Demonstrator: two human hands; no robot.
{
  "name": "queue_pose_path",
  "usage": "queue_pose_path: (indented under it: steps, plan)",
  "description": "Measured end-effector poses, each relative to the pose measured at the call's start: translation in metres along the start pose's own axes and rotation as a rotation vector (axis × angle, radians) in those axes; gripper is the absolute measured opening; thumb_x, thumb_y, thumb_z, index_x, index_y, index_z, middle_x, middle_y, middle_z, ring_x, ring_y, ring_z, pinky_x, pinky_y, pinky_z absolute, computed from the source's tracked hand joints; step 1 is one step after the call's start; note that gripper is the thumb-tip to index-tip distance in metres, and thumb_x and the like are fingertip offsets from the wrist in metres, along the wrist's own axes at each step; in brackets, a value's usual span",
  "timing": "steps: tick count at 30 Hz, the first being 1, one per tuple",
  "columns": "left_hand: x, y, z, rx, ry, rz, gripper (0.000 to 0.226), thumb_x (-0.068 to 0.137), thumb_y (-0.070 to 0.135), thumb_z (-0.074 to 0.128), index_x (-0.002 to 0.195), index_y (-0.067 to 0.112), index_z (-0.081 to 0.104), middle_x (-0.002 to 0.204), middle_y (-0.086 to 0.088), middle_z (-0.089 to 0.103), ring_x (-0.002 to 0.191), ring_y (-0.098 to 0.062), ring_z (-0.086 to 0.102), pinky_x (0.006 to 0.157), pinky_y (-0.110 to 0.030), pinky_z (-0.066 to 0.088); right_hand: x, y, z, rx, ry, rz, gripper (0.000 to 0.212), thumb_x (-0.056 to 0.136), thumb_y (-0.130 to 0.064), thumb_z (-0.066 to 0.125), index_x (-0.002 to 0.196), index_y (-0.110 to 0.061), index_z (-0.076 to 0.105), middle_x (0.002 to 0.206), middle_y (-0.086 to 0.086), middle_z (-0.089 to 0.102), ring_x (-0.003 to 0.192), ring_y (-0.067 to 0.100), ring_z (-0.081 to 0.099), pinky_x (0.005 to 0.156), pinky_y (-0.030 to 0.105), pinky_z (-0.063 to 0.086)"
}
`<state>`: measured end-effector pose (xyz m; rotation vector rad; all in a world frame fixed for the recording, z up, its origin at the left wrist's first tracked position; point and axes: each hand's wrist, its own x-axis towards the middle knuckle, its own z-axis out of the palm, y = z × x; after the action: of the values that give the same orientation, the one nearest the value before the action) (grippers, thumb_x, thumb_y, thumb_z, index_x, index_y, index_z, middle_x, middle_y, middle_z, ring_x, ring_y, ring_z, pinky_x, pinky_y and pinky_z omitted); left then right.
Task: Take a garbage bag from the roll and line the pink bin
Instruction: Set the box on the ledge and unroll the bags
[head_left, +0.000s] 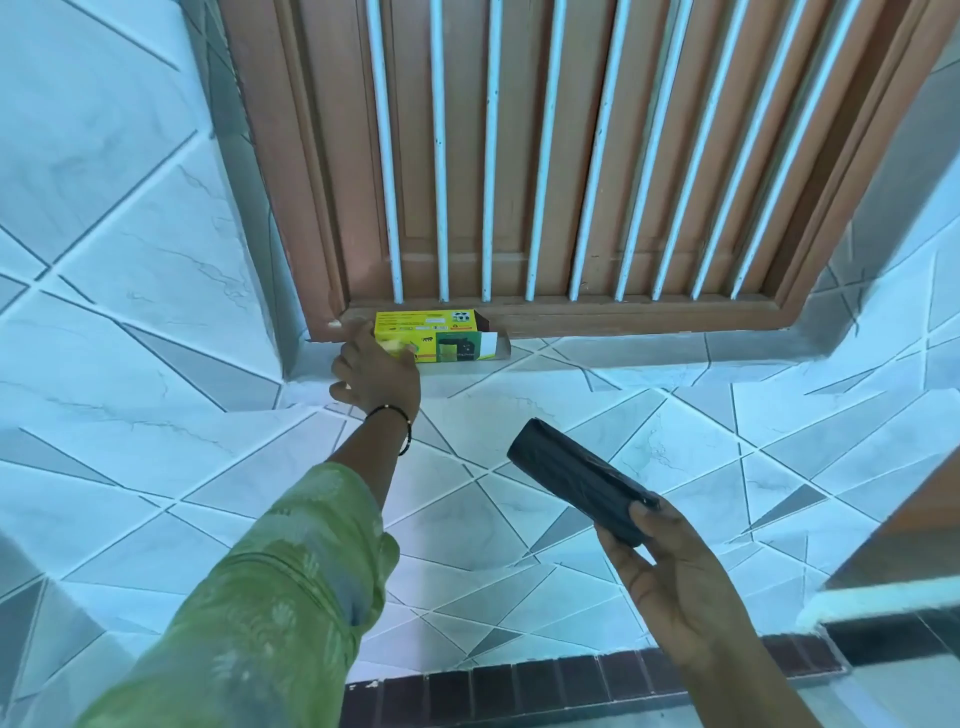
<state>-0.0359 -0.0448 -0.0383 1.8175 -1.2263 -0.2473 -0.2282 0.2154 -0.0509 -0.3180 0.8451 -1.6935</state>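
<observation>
A black roll of garbage bags (571, 480) is held by its near end in my right hand (680, 587), low and right of the middle, pointing up and to the left. A yellow and green cardboard box (441, 335) lies on the tiled window ledge (597, 358) with its right end flap open. My left hand (376, 371), in a green sleeve with a dark bracelet, reaches to the box's left end and its fingers touch it. No pink bin is in view.
A brown wooden window frame (291, 171) with white vertical bars (441, 156) rises behind the ledge. Pale tiled wall surrounds it. A dark tile strip (519, 691) runs along the bottom, and a brown edge (909, 530) shows at the right.
</observation>
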Motion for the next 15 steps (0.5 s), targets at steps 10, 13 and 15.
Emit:
queue_pose_path:
  steps: [10, 13, 15]
  plan:
    - [-0.137, -0.024, -0.053, -0.762, -0.351, -0.127, 0.023, 0.094, 0.029, 0.051, 0.111, 0.016, 0.058, 0.117, -0.004, 0.059, 0.104, -0.013, 0.056, 0.091, -0.035, 0.042, -0.015, 0.009, 0.001, -0.061, -0.013, 0.035, 0.040, 0.069, 0.003, 0.071, 0.104, -0.007, 0.054, 0.095, 0.015, 0.068, 0.077, 0.029, 0.070, 0.070, 0.032, 0.060]
    - [-0.185, -0.026, -0.090, -0.879, -0.758, -0.062, 0.025, 0.089, 0.043, 0.054, 0.103, 0.025, 0.063, 0.113, -0.005, 0.063, 0.098, -0.015, 0.062, 0.082, -0.036, 0.054, -0.019, 0.009, 0.001, -0.130, 0.016, 0.017, 0.028, 0.080, 0.007, 0.059, 0.102, -0.010, 0.059, 0.086, 0.009, 0.070, 0.073, 0.023, 0.069, 0.064, 0.027, 0.059]
    - [-0.206, -0.027, -0.108, -0.810, -0.867, -0.027, 0.027, 0.082, 0.036, 0.067, 0.106, 0.025, 0.062, 0.112, -0.009, 0.060, 0.096, -0.020, 0.066, 0.075, -0.038, 0.059, -0.024, 0.008, 0.002, -0.155, 0.013, 0.007, 0.028, 0.082, 0.003, 0.059, 0.106, -0.010, 0.060, 0.089, 0.008, 0.068, 0.069, 0.018, 0.068, 0.061, 0.025, 0.057]
